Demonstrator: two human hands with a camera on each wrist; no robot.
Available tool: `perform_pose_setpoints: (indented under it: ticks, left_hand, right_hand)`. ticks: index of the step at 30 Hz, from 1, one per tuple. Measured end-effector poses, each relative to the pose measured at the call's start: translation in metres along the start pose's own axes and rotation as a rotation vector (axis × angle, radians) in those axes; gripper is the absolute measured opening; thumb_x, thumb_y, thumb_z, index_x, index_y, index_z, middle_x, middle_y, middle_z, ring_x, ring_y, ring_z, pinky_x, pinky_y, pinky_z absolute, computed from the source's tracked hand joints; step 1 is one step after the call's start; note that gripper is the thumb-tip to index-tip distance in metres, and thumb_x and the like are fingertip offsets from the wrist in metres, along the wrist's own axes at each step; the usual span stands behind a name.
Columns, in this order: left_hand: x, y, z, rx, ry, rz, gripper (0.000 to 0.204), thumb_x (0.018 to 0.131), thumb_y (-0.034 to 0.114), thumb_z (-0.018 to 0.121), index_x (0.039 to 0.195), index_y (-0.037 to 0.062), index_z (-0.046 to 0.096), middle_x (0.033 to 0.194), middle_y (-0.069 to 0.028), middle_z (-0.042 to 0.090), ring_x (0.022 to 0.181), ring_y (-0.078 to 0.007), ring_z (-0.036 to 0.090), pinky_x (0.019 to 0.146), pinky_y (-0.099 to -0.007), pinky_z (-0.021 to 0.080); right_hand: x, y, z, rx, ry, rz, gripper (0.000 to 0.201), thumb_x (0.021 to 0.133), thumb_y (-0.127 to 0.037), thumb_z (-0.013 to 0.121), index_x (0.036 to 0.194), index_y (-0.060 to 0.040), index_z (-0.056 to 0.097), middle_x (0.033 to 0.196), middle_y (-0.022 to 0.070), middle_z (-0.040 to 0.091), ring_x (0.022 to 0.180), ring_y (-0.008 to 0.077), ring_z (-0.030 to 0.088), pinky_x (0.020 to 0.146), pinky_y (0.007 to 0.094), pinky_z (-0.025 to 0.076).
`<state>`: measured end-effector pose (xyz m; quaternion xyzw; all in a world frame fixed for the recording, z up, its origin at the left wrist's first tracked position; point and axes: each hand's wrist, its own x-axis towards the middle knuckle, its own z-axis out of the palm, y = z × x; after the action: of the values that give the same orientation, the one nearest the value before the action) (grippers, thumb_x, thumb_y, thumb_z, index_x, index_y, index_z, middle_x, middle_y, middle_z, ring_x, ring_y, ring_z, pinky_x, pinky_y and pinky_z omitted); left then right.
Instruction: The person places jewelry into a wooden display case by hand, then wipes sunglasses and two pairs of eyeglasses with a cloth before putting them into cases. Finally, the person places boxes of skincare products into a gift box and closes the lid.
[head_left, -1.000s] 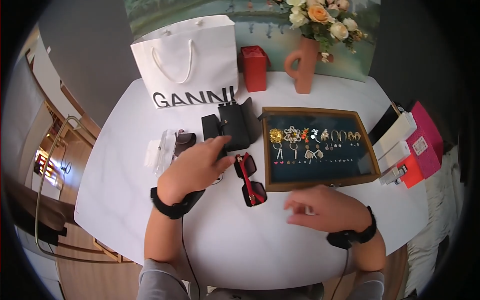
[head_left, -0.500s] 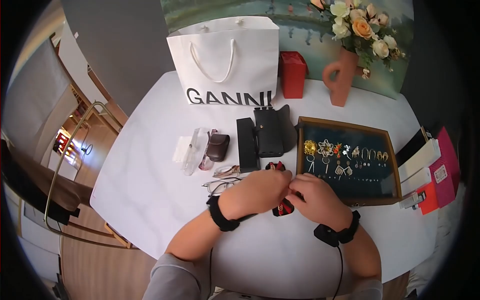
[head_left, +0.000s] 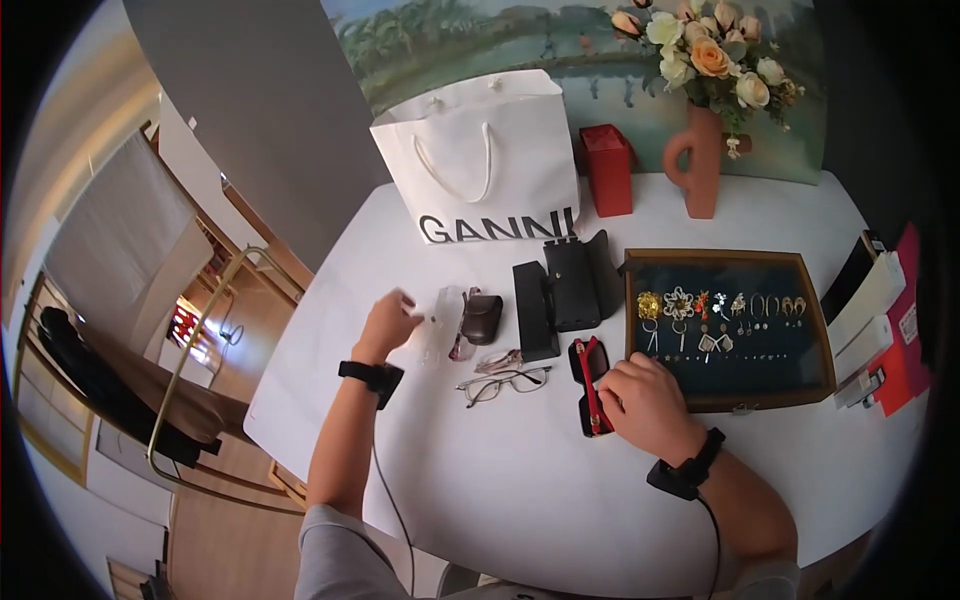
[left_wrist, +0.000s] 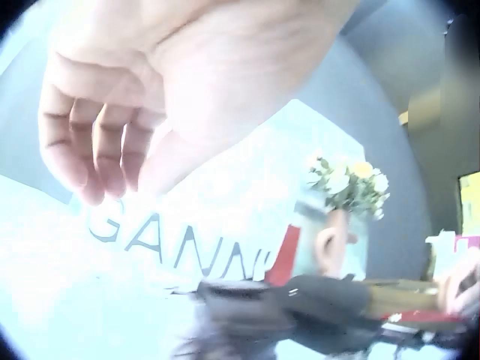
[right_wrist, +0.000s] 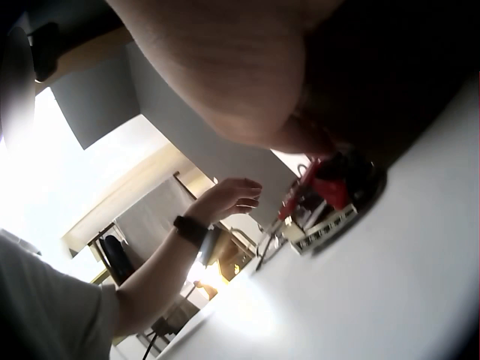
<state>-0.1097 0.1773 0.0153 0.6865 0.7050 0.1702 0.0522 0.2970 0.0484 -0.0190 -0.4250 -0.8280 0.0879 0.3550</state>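
My left hand (head_left: 388,322) is raised over the left part of the table beside a clear case (head_left: 432,330), fingers loosely bent and holding nothing. In the left wrist view the same hand (left_wrist: 142,97) has its fingers hanging down. Red-and-black sunglasses (head_left: 592,388) lie between the wire-rimmed glasses (head_left: 508,383) and the jewelry box (head_left: 725,402). Bent fingers of my right hand (head_left: 652,408) are at their red arm; whether they pinch it is hidden. The right wrist view shows the sunglasses (right_wrist: 330,191) just below this hand (right_wrist: 232,67).
Black cases (head_left: 573,285), a brown pouch (head_left: 482,320) and pinkish glasses (head_left: 463,340) lie mid-table. Behind stand a white paper bag (head_left: 485,165), a red box (head_left: 608,172) and a vase (head_left: 703,160) of flowers. White boxes (head_left: 868,305) stand at the right edge.
From beside my right hand at the sunglasses, my left hand has moved away to the left. The right hand stays by the sunglasses. The head view has shifted.
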Motion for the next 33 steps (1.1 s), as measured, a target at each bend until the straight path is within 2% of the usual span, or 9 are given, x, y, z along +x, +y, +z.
perform_pose_setpoints:
  ticks: [3, 10, 16, 18, 22, 24, 28, 29, 33]
  left_hand:
    - [-0.006, -0.035, 0.01, 0.158, -0.101, -0.046, 0.042, 0.076, 0.029, 0.081, 0.1, -0.0026, 0.065, 0.097, -0.02, 0.071, 0.091, -0.0348, 0.068, 0.076, -0.041, 0.054]
    - [-0.014, -0.045, 0.018, -0.339, -0.205, -0.301, 0.035, 0.076, 0.024, 0.082, 0.091, -0.0038, 0.067, 0.077, -0.01, 0.068, 0.064, -0.018, 0.063, 0.059, -0.0319, 0.051]
    - [-0.014, -0.049, 0.013, -0.519, -0.045, -0.367, 0.026, 0.085, 0.025, 0.077, 0.091, 0.0024, 0.067, 0.077, -0.0041, 0.065, 0.066, -0.0127, 0.06, 0.06, -0.0276, 0.049]
    - [-0.011, -0.043, 0.006, -0.823, 0.275, -0.278, 0.02, 0.089, 0.022, 0.073, 0.09, 0.0052, 0.061, 0.083, -0.0027, 0.064, 0.074, -0.0125, 0.061, 0.066, -0.0266, 0.05]
    - [-0.037, 0.055, -0.029, -1.233, 0.281, -0.073, 0.009, 0.094, 0.012, 0.065, 0.09, 0.009, 0.058, 0.087, -0.0014, 0.064, 0.08, -0.0108, 0.062, 0.071, -0.0272, 0.051]
    - [-0.07, 0.127, -0.038, -1.363, 0.073, 0.182, 0.007, 0.095, 0.007, 0.062, 0.091, 0.0094, 0.057, 0.087, -0.0013, 0.064, 0.081, -0.0103, 0.063, 0.071, -0.0259, 0.053]
    - [-0.116, 0.219, -0.017, -1.261, -0.149, 0.382, 0.022, 0.087, -0.009, 0.067, 0.1, 0.004, 0.056, 0.1, -0.0013, 0.06, 0.09, -0.0068, 0.06, 0.075, -0.022, 0.053]
    - [-0.124, 0.233, -0.016, -1.311, -0.319, 0.389, 0.025, 0.087, -0.01, 0.068, 0.103, 0.0037, 0.055, 0.102, -0.0008, 0.06, 0.094, -0.0067, 0.06, 0.076, -0.0214, 0.052]
    - [-0.13, 0.247, 0.002, -1.133, -0.419, 0.439, 0.023, 0.089, -0.006, 0.069, 0.103, 0.0048, 0.054, 0.101, -0.0014, 0.06, 0.089, -0.0068, 0.061, 0.072, -0.0228, 0.051]
  right_hand:
    - [-0.001, 0.003, 0.003, 0.047, 0.007, 0.027, 0.004, 0.079, -0.003, 0.069, 0.079, -0.0049, 0.065, 0.08, 0.0078, 0.065, 0.079, 0.0281, 0.059, 0.071, 0.0392, 0.049]
    - [-0.001, 0.0, -0.003, 0.056, 0.012, 0.03, 0.004, 0.079, -0.004, 0.07, 0.08, -0.0049, 0.066, 0.079, 0.0078, 0.065, 0.079, 0.0275, 0.06, 0.072, 0.0386, 0.05]
    - [-0.001, 0.003, -0.003, 0.107, 0.001, 0.049, 0.004, 0.08, -0.004, 0.07, 0.08, -0.0042, 0.066, 0.083, 0.0091, 0.067, 0.081, 0.0292, 0.061, 0.074, 0.0393, 0.051]
    - [0.0, 0.006, -0.002, 0.188, 0.007, 0.037, 0.006, 0.083, -0.006, 0.067, 0.079, -0.0035, 0.064, 0.077, 0.0089, 0.065, 0.078, 0.0262, 0.061, 0.072, 0.0361, 0.05]
    - [0.009, -0.004, -0.027, 0.73, -0.141, 0.429, 0.018, 0.096, -0.018, 0.066, 0.091, -0.0011, 0.068, 0.083, 0.0043, 0.067, 0.083, 0.01, 0.061, 0.074, 0.0265, 0.049]
    - [0.015, -0.007, -0.032, 0.953, -0.13, 0.434, 0.021, 0.099, -0.022, 0.063, 0.102, -0.0004, 0.065, 0.092, 0.004, 0.067, 0.086, 0.0096, 0.06, 0.077, 0.0261, 0.049]
    - [0.019, -0.018, -0.049, 1.511, -0.161, 0.376, 0.04, 0.101, -0.025, 0.062, 0.131, -0.0006, 0.05, 0.122, 0.0046, 0.058, 0.107, 0.009, 0.056, 0.091, 0.0262, 0.047]
    - [0.019, -0.022, -0.053, 1.492, -0.149, 0.385, 0.04, 0.101, -0.025, 0.062, 0.131, -0.0006, 0.05, 0.122, 0.0046, 0.058, 0.107, 0.009, 0.056, 0.091, 0.0262, 0.047]
    - [0.017, -0.027, -0.073, 1.351, 0.189, 0.473, 0.03, 0.093, -0.01, 0.066, 0.12, -0.0009, 0.057, 0.109, 0.0038, 0.063, 0.101, 0.0097, 0.06, 0.088, 0.0269, 0.048]
